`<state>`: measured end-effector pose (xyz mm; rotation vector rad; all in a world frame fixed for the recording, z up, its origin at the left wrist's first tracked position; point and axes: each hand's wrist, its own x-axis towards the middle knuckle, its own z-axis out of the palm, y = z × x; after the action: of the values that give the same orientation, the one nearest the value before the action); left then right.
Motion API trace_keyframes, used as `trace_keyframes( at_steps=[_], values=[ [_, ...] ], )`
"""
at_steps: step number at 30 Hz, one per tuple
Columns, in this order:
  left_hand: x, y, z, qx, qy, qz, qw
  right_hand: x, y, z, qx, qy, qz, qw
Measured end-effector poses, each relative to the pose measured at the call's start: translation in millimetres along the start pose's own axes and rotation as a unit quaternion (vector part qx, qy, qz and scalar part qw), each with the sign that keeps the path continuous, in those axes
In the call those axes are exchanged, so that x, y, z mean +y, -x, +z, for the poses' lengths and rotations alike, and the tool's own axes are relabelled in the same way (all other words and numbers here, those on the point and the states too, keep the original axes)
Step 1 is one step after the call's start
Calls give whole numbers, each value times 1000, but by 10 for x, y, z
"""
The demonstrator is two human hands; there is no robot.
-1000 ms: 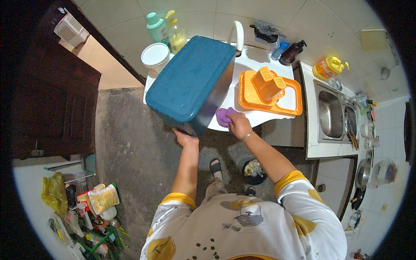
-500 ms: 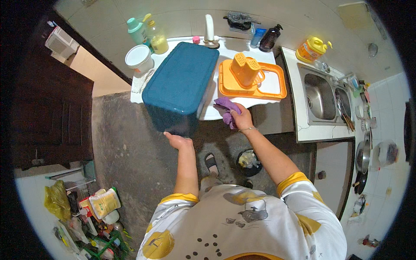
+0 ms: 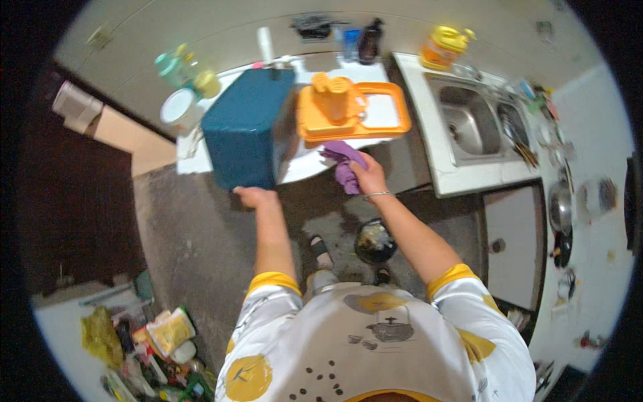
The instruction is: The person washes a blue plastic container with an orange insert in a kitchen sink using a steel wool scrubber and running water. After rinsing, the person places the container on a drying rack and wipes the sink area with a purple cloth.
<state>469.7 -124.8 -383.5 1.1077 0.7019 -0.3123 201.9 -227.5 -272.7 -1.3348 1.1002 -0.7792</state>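
A large dark blue-green plastic box (image 3: 244,110) rests tilted on the white washbasin counter (image 3: 305,167), and its near end sticks out past the front edge. My left hand (image 3: 256,196) grips the lower edge of that near end; most of its fingers are hidden under the box. In my right hand (image 3: 370,175), closed in front of the counter, is a crumpled purple cloth (image 3: 347,167). Just beyond the cloth stands an orange tray (image 3: 405,124) with an orange plastic piece (image 3: 331,100) on it.
A white bucket (image 3: 179,110) and a few bottles (image 3: 206,84) crowd the counter's left end, with the white faucet (image 3: 266,45) behind the box. To the right is a steel sink (image 3: 462,124). A black bin (image 3: 375,242) of waste sits on the floor by my feet.
The box has tipped, so more of its right side shows, and my left hand has moved with its near edge. My right hand still holds the cloth. The whole view has shifted.
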Motion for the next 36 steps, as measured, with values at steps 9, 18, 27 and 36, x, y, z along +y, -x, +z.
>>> trace_keyframes(
  at_steps=[9,18,27,36],
  values=[
    [142,655,-10,-78,-44,-24,996,92,38,-1608,183,-71,-40,980],
    [-596,974,-646,-120,-85,-42,988,174,-162,-2943,-39,542,47,838],
    [-2123,3738,328,-370,-314,7,874,656,115,-3719,-114,605,-67,785],
    [-3020,4397,474,-575,-496,97,643,800,62,-3851,-107,559,-99,816]
  ],
)
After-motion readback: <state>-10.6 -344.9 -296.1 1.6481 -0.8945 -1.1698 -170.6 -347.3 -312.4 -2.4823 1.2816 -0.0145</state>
